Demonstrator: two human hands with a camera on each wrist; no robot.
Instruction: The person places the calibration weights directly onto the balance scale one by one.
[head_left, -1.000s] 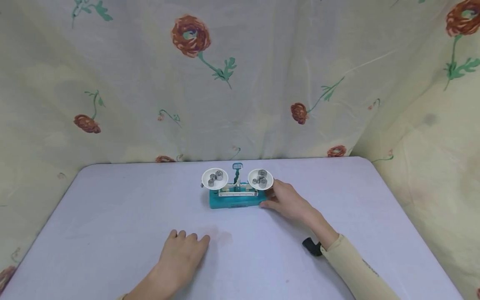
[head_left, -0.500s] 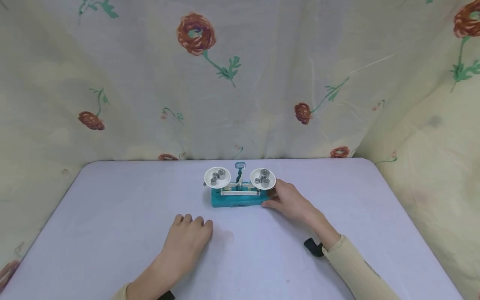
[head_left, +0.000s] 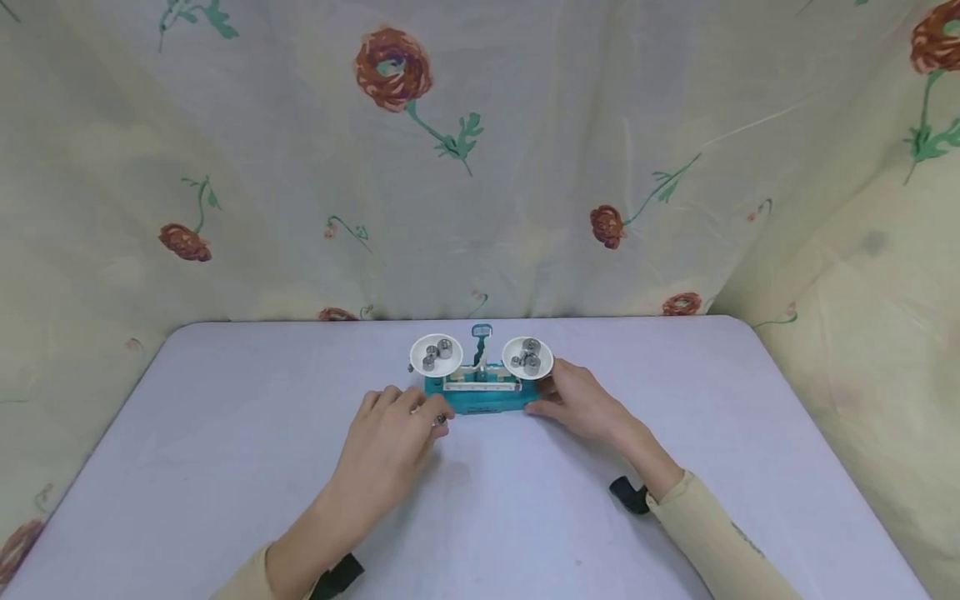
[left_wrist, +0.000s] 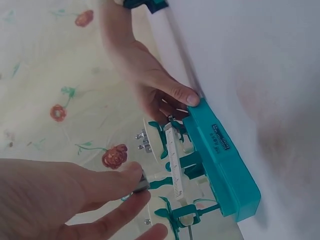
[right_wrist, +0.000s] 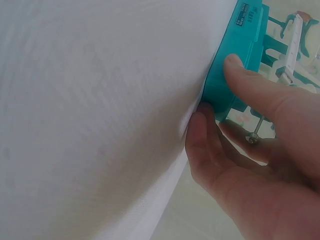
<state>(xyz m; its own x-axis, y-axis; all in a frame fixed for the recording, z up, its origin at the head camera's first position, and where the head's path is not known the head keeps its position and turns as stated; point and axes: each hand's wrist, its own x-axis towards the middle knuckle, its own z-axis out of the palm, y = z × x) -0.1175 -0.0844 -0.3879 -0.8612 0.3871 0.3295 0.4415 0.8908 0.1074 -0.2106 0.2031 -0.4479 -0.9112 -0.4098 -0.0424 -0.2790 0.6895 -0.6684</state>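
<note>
A small silver metal weight (left_wrist: pixel 142 184) is pinched between the thumb and finger of my left hand (head_left: pixel 386 446), in front of the left end of a teal balance scale (head_left: pixel 480 402). My right hand (head_left: pixel 581 404) grips the scale's right end, its thumb (right_wrist: pixel 237 67) on the front face and other fingers around the end. The left white pan (head_left: pixel 452 364) holds 3 silver weights; several more sit in the right white pan (head_left: pixel 545 358). Seen from the left wrist, the scale's ruled white beam (left_wrist: pixel 173 157) lies beyond the held weight.
The scale stands towards the back of a table with a pale lilac cover (head_left: pixel 247 433). A flowered cloth (head_left: pixel 517 167) hangs behind the table and along its sides. Black straps or mounts (head_left: pixel 628 495) show at the wrists.
My left hand has moved forward and right, up to the scale's front left, and the weight in its fingers now shows. My right hand keeps its grip on the scale. The head view shifted slightly.
</note>
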